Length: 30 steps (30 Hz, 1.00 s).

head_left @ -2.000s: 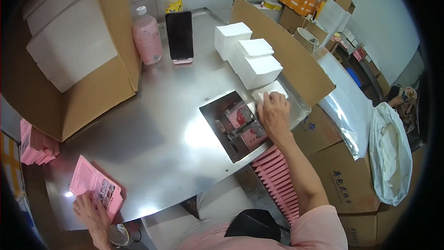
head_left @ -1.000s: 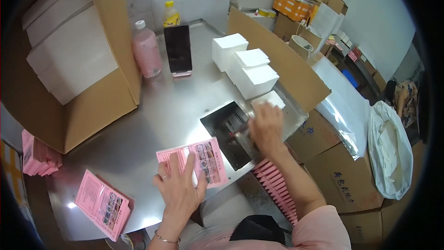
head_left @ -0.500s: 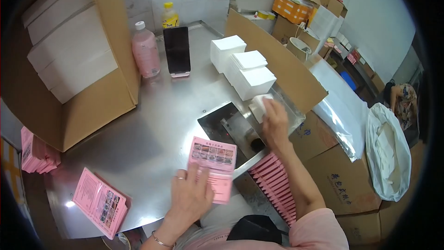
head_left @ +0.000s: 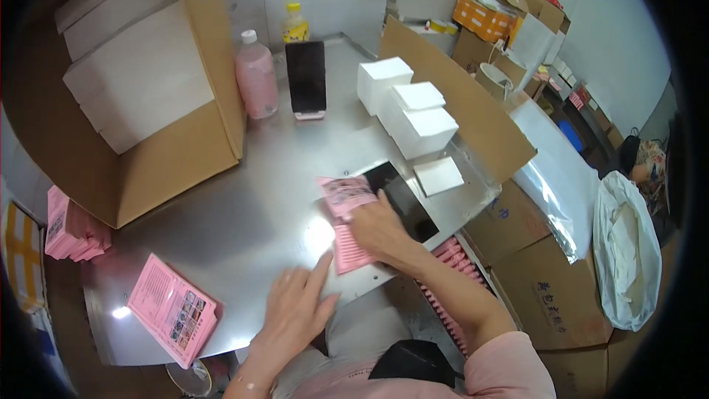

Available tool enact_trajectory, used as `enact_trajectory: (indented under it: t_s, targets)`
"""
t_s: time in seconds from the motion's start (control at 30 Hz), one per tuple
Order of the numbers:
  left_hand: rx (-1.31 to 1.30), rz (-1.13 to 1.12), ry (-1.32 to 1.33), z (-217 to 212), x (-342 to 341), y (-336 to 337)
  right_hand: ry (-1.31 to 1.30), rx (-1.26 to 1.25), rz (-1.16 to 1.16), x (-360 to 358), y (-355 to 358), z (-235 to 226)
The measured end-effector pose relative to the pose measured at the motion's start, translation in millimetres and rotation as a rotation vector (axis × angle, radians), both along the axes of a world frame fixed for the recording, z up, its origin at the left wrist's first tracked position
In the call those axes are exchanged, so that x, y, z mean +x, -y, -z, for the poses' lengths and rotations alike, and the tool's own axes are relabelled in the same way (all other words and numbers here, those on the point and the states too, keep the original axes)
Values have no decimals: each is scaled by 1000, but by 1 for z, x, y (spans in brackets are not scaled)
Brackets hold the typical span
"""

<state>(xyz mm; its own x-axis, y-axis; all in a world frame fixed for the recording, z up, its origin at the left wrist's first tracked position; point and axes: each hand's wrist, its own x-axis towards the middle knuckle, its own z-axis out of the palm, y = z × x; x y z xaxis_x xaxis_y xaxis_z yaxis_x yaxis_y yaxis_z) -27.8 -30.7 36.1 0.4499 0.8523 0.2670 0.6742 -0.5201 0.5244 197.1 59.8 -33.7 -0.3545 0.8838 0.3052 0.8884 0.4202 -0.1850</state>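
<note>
Pink leaflet (head_left: 346, 222) now flat on steel table (head_left: 244, 207), both hands (head_left: 380, 230) atop.

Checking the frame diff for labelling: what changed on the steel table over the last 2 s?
The left hand carried a flat pink printed leaflet from the pink stack at the table's left corner to beside the dark recessed tray. The right hand left the tray and now presses the leaflet flat. Pink bottle, black phone and white boxes stayed put.
</note>
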Motion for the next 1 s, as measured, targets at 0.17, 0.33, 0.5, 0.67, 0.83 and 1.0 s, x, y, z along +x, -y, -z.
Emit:
enact_trajectory:
  t_s: [0.17,0.33,0.5,0.67,0.83,1.0]
  targets:
    - [-7,-457,110,-5,-66,37,247,-321,132,50,17,-16]
    - [395,-1118,-499,56,-177,43,44,330,455,70,14,-47]
    - [167,-924,-490,28,-136,11,209,373,507,80,14,-7]
    - [171,-710,-114,4,-162,16,-470,467,743,130,3,-66]
    - [-104,-632,-36,2,-163,13,73,783,501,107,-47,-121]
    - [35,-638,-75,20,-167,11,281,584,459,100,-78,-94]
